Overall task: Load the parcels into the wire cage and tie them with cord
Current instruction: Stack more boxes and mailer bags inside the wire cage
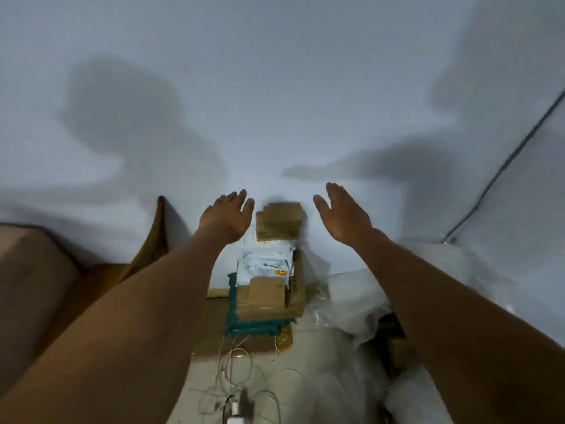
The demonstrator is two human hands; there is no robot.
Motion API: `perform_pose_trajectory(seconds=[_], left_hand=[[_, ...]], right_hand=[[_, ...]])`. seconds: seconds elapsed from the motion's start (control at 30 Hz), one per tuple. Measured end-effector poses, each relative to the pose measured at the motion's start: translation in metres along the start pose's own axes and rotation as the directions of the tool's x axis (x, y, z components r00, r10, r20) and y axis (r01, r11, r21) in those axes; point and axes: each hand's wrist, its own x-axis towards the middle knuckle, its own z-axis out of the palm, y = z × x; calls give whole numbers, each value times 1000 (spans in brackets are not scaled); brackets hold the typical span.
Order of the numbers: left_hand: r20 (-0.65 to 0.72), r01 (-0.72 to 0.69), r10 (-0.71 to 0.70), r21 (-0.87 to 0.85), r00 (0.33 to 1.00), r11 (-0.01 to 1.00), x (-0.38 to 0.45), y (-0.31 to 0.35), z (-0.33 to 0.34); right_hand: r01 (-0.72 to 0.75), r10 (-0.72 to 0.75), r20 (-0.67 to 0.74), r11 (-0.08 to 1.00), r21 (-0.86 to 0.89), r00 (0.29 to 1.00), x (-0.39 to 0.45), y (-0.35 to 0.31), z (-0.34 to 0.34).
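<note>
A green wire cage [234, 304] stands on the floor against a white wall, loaded with a stack of parcels. A blurred brown cardboard parcel [279, 223] tops the stack, above white mailers [269, 258] and more brown boxes [266, 296]. My left hand [227, 215] is open just left of the top parcel. My right hand [344, 211] is open just to its right. Neither hand touches the parcel. Thin pale cord [241, 365] lies in loose loops on the floor in front of the cage.
A large cardboard box [33, 270] with a raised flap [157, 234] fills the left side. Clear plastic wrap [367, 301] is heaped at the right. A dark cable [507, 160] runs down the right wall. A white plug [234, 413] lies on the floor near me.
</note>
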Motion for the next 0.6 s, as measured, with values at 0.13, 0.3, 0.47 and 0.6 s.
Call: perform_pose_trajectory(seconds=[0.13,0.3,0.47,0.6], left_hand=[[33,106,-105,-24,994,994,20,-56,26],[57,178,-175,-56,983,982,62,-57,57],[126,177,-171,-42,977,983,108,-37,94],[218,185,-165,-71,962,980,162,-28,127]], right_hand=[[120,-118,150,993,-2,982,56,-22,64],[129,-107,242,989,-76,964,116,6,126],[104,-6,313,949,-298,950,150,36,152],[98,19,276,910,-403,961,182,61,178]])
